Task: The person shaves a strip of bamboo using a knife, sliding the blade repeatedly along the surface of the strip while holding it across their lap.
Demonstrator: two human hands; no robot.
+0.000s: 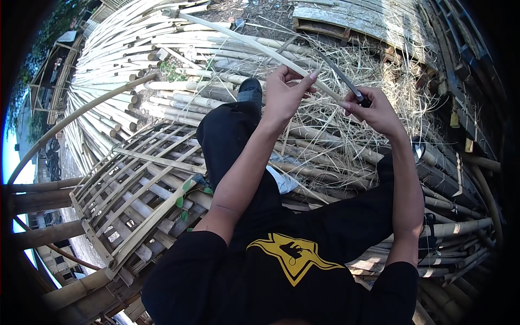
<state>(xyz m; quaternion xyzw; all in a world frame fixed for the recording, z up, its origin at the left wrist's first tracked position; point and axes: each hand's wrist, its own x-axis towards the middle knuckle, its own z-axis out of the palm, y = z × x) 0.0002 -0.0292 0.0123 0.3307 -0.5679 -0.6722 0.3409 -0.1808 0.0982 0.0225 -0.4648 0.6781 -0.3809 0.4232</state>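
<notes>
A long, pale bamboo strip (238, 37) slants from the upper middle down to my right hand. My left hand (287, 93) is closed lightly about it partway along, thumb and fingertips at the strip. In my right hand (376, 111) is a knife (342, 76), its dark handle in the palm and its blade pointing up and left, away from me. The right thumb and fingertips also pinch the near end of the strip. The blade lies to the right of the strip, apart from it along most of its length.
Thin bamboo shavings (346, 130) cover the bamboo poles ahead of me. More cut poles (114, 81) lie piled at the far left. A slatted bamboo lattice (141, 189) stands beside my left leg. A wooden platform (357, 24) lies at the far right, near stacked timber (460, 70).
</notes>
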